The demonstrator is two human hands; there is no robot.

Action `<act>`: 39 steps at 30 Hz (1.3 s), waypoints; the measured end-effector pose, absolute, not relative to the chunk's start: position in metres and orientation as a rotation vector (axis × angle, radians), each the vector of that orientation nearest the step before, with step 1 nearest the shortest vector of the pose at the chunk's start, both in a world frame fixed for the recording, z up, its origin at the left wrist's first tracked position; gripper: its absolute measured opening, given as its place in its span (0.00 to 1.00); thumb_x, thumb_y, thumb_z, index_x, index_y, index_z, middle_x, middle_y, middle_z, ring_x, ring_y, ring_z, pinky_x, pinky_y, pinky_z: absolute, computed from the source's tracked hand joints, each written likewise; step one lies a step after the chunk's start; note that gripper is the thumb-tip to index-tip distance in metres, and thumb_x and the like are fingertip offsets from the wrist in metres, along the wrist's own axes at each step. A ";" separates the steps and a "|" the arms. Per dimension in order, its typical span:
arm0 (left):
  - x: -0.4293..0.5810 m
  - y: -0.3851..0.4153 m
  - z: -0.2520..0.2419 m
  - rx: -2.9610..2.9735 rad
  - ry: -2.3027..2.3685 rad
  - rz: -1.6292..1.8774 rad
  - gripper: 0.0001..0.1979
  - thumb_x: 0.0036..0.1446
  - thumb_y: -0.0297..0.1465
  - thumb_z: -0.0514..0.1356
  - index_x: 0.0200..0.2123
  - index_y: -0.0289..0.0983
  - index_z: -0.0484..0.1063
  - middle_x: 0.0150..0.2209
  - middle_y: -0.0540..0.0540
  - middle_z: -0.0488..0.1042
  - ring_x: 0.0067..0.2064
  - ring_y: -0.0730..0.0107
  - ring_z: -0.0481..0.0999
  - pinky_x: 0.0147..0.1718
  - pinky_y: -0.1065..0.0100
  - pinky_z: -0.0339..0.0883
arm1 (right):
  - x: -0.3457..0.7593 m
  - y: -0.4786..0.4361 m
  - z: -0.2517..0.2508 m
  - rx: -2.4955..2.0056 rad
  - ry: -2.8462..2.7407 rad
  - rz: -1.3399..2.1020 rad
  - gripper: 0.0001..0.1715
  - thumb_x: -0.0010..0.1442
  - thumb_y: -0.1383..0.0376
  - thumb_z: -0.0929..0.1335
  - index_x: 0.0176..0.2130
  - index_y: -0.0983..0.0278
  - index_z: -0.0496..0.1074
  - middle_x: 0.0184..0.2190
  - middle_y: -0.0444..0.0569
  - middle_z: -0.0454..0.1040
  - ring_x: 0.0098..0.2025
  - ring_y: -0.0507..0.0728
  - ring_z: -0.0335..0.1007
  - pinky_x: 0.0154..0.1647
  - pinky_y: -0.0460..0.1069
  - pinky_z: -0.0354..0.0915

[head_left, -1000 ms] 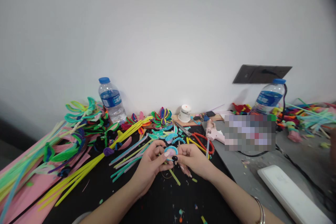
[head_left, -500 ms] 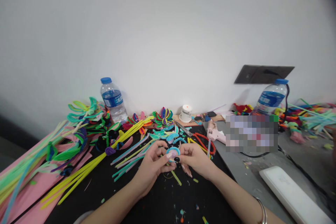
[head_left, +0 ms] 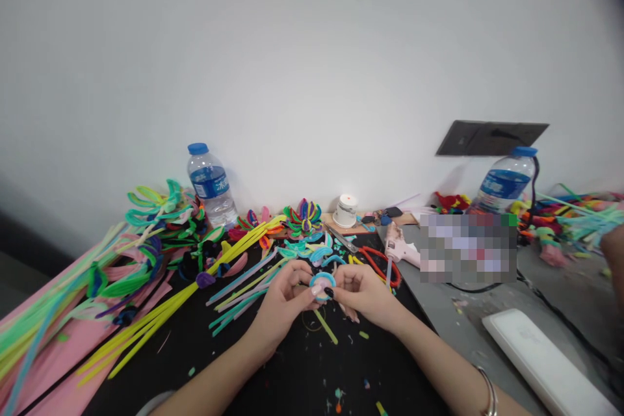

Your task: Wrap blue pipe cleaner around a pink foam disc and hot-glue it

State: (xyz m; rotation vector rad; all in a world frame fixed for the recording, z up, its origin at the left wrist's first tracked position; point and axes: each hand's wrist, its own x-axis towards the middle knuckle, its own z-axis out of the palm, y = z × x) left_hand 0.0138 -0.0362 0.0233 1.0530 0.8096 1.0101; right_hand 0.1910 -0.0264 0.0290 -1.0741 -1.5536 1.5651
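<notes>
A small loop of light blue pipe cleaner (head_left: 322,278) is pinched between both hands above the black table surface. My left hand (head_left: 291,296) grips its left side, thumb at the lower edge. On the right side, my right hand (head_left: 359,291) has its thumb and fingers closed on the same loop. Just behind the hands lie curled teal pipe cleaner pieces (head_left: 316,251). Cut pastel pipe cleaners (head_left: 244,292) are spread to the left of my left hand.
Scissors with red handles (head_left: 377,264) and a pink glue gun (head_left: 400,248) lie right of centre. Water bottles (head_left: 210,185) stand left and right by the wall. Yellow pipe cleaners (head_left: 160,318) cross the left side. Another person's hand (head_left: 615,260) shows at the right edge.
Both thumbs have shifted slightly on the blue loop, which now faces the camera a little more. At the right edge, the other person's hand has come further into view.
</notes>
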 end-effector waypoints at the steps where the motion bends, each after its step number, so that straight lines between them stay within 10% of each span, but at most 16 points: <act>1: 0.014 -0.036 0.022 1.073 0.807 1.010 0.13 0.50 0.31 0.62 0.36 0.39 0.60 0.31 0.54 0.68 0.30 0.75 0.73 0.30 0.71 0.69 | 0.191 -0.026 0.029 -1.080 -1.562 1.553 0.14 0.49 0.61 0.71 0.24 0.65 0.62 0.11 0.36 0.64 0.10 0.45 0.55 0.10 0.39 0.52; 39: 0.010 -0.041 0.032 1.873 0.930 0.714 0.06 0.52 0.28 0.56 0.35 0.36 0.70 0.24 0.52 0.66 0.23 0.78 0.62 0.19 0.78 0.56 | 0.203 -0.025 0.032 -1.161 -1.958 1.625 0.10 0.50 0.64 0.67 0.23 0.66 0.63 0.12 0.36 0.60 0.14 0.45 0.54 0.13 0.39 0.50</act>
